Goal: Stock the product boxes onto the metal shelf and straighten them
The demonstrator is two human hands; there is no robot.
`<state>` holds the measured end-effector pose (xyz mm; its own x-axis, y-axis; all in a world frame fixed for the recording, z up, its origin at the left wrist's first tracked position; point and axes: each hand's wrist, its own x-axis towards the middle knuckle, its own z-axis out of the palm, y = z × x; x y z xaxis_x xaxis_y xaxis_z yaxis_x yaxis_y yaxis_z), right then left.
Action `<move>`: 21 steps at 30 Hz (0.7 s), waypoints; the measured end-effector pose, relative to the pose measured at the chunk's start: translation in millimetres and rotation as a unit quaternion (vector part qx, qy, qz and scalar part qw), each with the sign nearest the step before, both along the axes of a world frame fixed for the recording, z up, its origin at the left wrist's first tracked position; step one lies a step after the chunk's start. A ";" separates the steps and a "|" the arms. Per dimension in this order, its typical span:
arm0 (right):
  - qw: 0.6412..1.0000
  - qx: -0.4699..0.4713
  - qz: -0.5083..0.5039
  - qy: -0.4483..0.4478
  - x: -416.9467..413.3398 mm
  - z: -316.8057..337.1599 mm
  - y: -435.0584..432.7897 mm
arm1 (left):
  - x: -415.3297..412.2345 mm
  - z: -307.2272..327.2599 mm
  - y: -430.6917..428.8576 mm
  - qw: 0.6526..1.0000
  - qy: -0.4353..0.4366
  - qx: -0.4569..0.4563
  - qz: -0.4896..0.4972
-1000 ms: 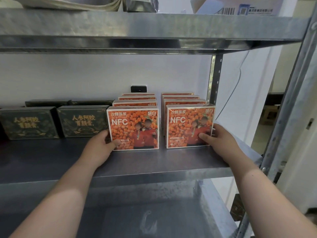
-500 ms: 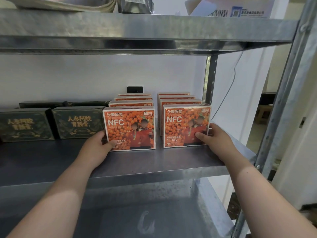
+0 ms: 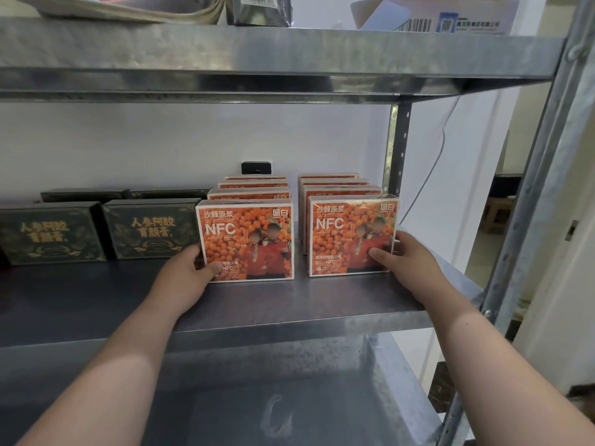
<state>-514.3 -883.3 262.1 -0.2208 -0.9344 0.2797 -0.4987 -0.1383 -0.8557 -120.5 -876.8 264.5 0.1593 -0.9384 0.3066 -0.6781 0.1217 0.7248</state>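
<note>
Eight orange boxes point(image 3: 246, 239) stand mid-frame, in two rows of four running front to back. Four dark green boxes point(image 3: 151, 230) sit at centre left, two in front and two behind. There are two hands, the left hand point(image 3: 188, 275) and the right hand point(image 3: 409, 262). Three levels of the metal shelf point(image 3: 289, 304) show. One black fitting point(image 3: 256, 167) is on the wall.

Soft even light, glare on steel, wide-angle bending at edges
</note>
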 end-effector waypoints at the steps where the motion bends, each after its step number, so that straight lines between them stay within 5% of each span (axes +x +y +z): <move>1: 1.000 0.001 -0.001 0.000 -0.2 0.0 -0.6 | -0.1 0.4 0.5 1.000 0.000 0.002 0.001; 21: 1.000 0.023 0.008 -0.017 3.0 4.3 4.0 | -4.2 5.3 6.0 0.999 0.026 0.000 0.022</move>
<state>-511.3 -879.3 266.4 -0.2143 -0.9496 0.2288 -0.4673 -0.1061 -0.8777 -124.7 -870.9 269.8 0.2169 -0.9298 0.2976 -0.6443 0.0927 0.7591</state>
